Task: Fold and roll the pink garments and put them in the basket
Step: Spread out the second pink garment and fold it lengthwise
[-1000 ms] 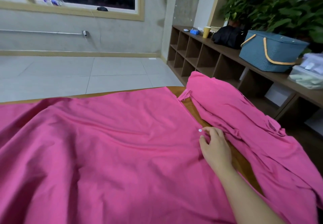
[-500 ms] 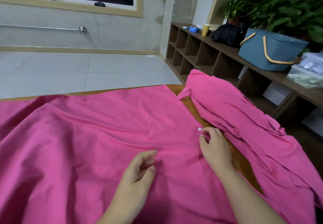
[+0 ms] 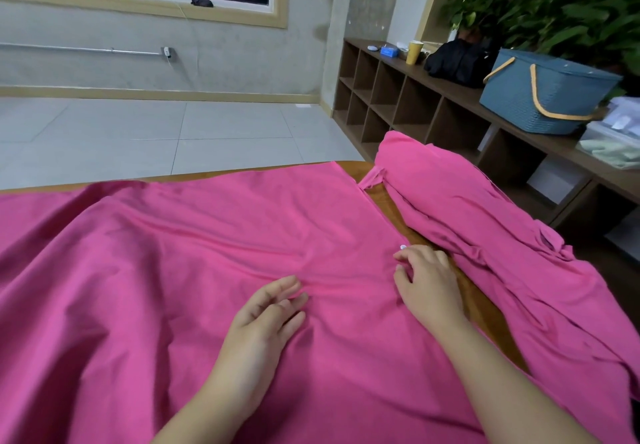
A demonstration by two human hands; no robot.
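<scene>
The spread pink garment covered nearly all of the wooden table, and it serves here as the landmark. Nearest the viewer, the left hand lay upon the garment's middle, palm partly upward, fingers relaxed and loosely bent, holding nothing; its fingertips touched a shallow crease. The right hand rested at the garment's right edge, fingers curled down onto the hem just beside a small white button. Whether cloth was actually pinched could not be determined; the fingertips were turned under.

The relation governing the coming move — in the inspector's judgement — was that the garment's long axis ran left to right across the table, with its bulk lying to the left of both hands. The right hand stood nearer the free edge and would be the one to carry it over.

Right of that edge, across a strip of bare table, a second pink garment lay bunched, its length running away from the viewer and hanging off the table's right side.

Farther right and beyond, well apart from both garments, the blue basket stood on the wooden shelf unit, lid closed — nothing pink in it so far as could be seen. Folding was judged barely begun.
</scene>
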